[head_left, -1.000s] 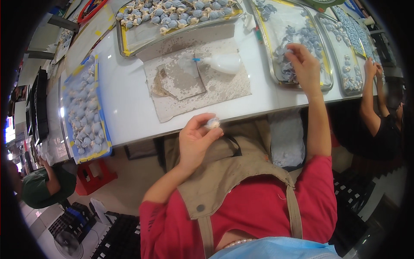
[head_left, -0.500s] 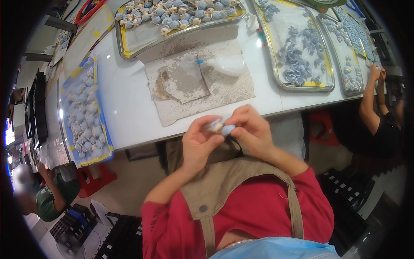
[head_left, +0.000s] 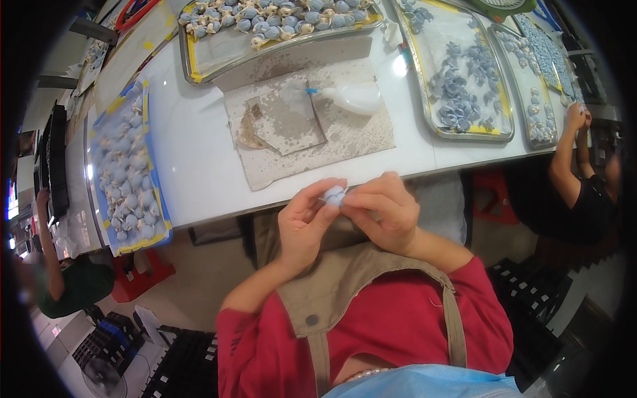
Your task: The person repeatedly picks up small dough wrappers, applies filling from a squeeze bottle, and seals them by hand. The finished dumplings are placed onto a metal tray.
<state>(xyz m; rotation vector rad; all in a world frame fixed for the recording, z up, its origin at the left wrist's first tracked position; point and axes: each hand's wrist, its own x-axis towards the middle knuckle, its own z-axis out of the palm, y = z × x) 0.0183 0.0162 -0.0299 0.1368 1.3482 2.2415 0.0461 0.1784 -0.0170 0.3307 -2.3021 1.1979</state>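
Just off the table's front edge, a small rounded blue-grey piece (head_left: 334, 195) is pinched between both hands. My left hand (head_left: 302, 222) holds it with thumb and fingers closed around its left side. From the other side, my right hand (head_left: 388, 211) presses its fingertips and thumb against the piece. Fingers cover much of it. Beyond my hands lies spotted cardboard (head_left: 361, 139), and on it rests a white squeeze bottle (head_left: 358, 99) with a blue tip.
A metal tray (head_left: 229, 68) of blue-and-cream pieces stands at the back. A blue-lined tray (head_left: 162, 205) of similar pieces sits left. To the right, a tray (head_left: 451, 132) holds petal-like blue pieces beside a narrower tray (head_left: 541, 138). People work at both sides.
The piece has been turned between my fingers; its cream part shows less now. My right hand has shifted slightly, fingers closer to the left hand. The person at left has raised an arm.
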